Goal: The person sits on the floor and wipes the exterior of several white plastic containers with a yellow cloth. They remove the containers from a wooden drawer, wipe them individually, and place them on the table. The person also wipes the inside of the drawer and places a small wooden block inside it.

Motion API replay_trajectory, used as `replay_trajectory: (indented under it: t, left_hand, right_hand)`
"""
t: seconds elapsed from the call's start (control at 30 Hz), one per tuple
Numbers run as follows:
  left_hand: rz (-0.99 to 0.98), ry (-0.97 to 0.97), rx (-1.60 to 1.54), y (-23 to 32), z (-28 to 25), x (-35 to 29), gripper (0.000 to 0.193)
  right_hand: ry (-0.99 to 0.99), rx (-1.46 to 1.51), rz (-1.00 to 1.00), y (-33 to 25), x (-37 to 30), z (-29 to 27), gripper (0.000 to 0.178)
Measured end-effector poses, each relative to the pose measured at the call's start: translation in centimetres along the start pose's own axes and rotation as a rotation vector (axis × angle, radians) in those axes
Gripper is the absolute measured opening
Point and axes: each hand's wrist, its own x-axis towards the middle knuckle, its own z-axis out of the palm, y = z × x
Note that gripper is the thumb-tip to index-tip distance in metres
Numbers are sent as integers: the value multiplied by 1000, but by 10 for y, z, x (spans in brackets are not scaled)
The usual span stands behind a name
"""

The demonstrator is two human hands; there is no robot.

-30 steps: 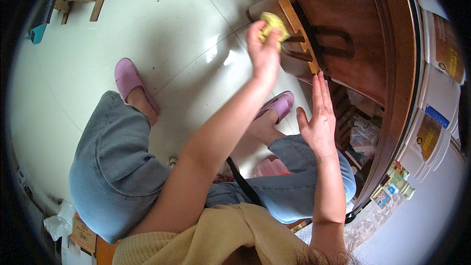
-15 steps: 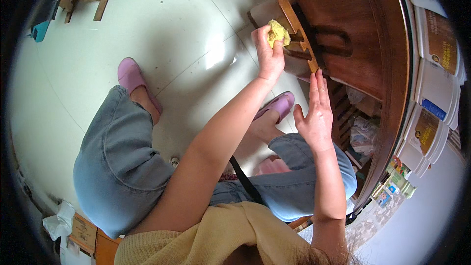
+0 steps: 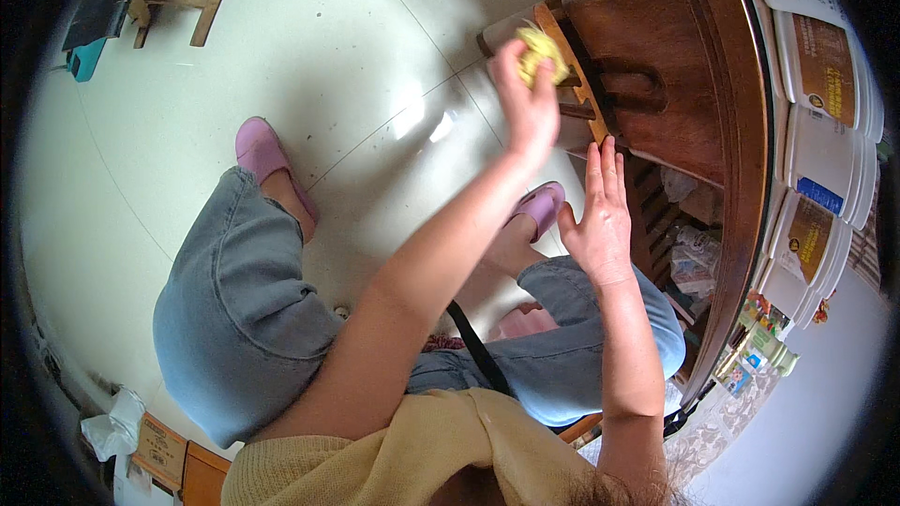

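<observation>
My left hand is closed around a crumpled yellow cloth, slightly blurred by motion. The cloth lies against a narrow brown wooden rail with short slats under it, which looks like the top of a chair back. My right hand holds nothing. Its fingers are stretched out, with the tips at the near end of the rail, and its thumb is spread apart.
To the right stands a dark wooden cabinet with a recessed panel. White tubs line its top, and plastic bags lie in its lower shelf. A wooden stool frame is at the far left. Cardboard sits at the near left.
My left hand and the cloth have shifted slightly nearer and to the right along the rail. My right hand stays at the rail's near end. The whole view has moved a little.
</observation>
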Motion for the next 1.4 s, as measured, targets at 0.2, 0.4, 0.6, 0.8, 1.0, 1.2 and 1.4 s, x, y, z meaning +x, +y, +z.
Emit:
replay_trajectory:
  t: [0.2,0.4,0.6,0.8,1.0,1.2,1.4]
  left_hand:
    - [-1,52,39,-23,4,-24,44]
    - [-42,106,137,-28,7,-23,45]
    - [-672,27,-191,14,5,-41,23]
    - [-457,-166,-337,63,11,-68,23]
    - [-82,-166,-87,12,1,-90,36]
    - [-548,-193,-261,-38,-3,-115,34]
    - [-636,81,-160,-37,-18,-26,33]
  right_hand:
    - [-2,17,-10,-1,0,-3,81]
    - [12,56,24,-2,0,-4,81]
    - [28,48,28,6,-4,2,78]
    - [50,80,35,11,-7,4,69]
    - [132,335,100,12,-6,1,67]
    - [141,187,38,8,-16,6,67]
    - [29,57,0,8,-23,0,66]
